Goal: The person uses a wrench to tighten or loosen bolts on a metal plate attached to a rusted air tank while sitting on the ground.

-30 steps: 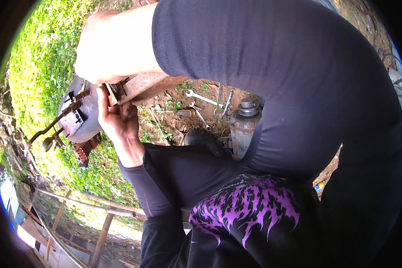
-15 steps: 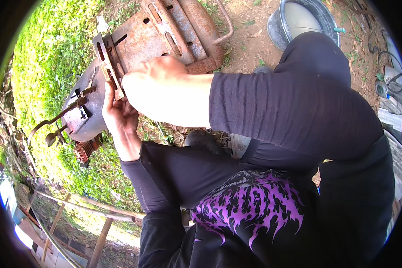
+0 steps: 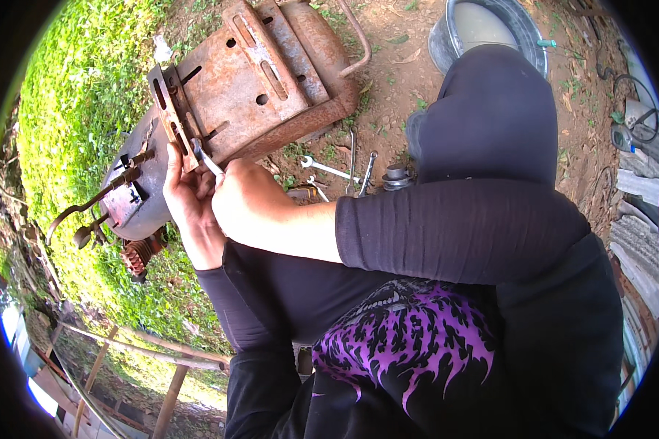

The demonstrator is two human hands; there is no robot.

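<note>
Slotted metal bar (image 3: 168,115) lies across the rusty tank (image 3: 216,95), a wrench (image 3: 211,162) at its near end.
Its long axis runs crosswise to the tank, the near end reaching the tank's near edge. The left hand (image 3: 192,205), nearer to it, sits palm up there, thumb against the bar; whether its half-hidden fingers grip cannot be told. The right hand (image 3: 249,201) is closed around the wrench beside the tank's near edge, the bar ahead and leftward of it, wrist nearly straight, forearm coming from the right.
</note>
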